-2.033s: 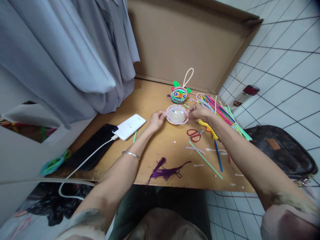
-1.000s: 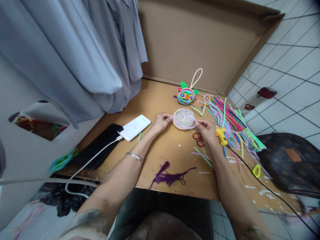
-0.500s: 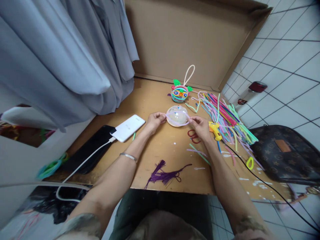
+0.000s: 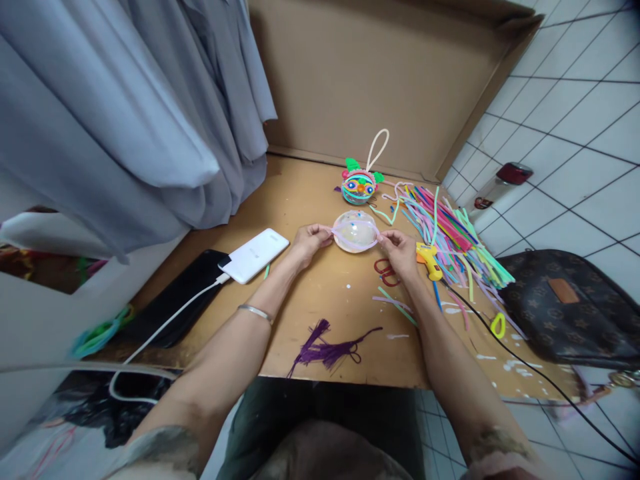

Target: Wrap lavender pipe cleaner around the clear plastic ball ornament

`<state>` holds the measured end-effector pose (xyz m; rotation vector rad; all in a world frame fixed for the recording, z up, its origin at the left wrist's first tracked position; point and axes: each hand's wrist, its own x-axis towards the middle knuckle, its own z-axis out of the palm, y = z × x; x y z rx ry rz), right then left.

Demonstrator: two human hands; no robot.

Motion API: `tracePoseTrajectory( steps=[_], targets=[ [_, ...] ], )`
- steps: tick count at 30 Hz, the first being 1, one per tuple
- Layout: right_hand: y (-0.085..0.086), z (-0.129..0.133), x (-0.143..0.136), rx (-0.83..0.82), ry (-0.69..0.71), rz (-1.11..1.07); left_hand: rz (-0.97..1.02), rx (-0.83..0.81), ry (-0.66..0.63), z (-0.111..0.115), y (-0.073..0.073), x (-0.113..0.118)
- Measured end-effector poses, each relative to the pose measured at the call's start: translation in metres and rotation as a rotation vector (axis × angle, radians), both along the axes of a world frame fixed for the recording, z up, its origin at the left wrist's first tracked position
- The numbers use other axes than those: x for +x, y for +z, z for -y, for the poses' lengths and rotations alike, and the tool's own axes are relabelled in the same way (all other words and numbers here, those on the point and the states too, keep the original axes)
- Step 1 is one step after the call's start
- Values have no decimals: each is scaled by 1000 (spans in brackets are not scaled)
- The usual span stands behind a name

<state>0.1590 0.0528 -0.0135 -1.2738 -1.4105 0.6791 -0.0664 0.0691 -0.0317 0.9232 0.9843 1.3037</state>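
left hand (image 4: 309, 245) and right hand (image 4: 400, 253) pinch opposite ends of lilac strip (image 4: 367, 247) at translucent domed shell (image 4: 355, 233), mid wooden tabletop (image 4: 313, 293), probably for even tension. green-eared ornament (image 4: 360, 189) behind, seemingly out of the way; yellow glue gun (image 4: 430, 262) just beside right hand, likely for easy reach.

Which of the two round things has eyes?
The colourful ball with green ears, farther back; the see-through ball between left hand and right hand shows none.

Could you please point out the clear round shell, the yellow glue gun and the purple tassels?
Clear round shell (image 4: 355, 232), head view: its see-through middle.
Yellow glue gun (image 4: 429, 260), head view: middle of its body.
Purple tassels (image 4: 330, 353), head view: the bundled threads.
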Motion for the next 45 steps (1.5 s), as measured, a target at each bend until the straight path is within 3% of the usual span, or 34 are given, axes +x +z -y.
tracePoseTrajectory(
  steps=[14,25,36,45],
  targets=[
    [-7,-1,2,44,-42,53,-70,127,-133,-4,-3,-5],
    [-13,-5,4,46,-62,36,-121,101,-48,-2,-7,1],
    [-9,-2,1,51,-58,43,-133,84,-44,-2,-6,1],
    [-6,1,-3,44,-71,32,-348,218,37,0,-5,0]
  ],
)
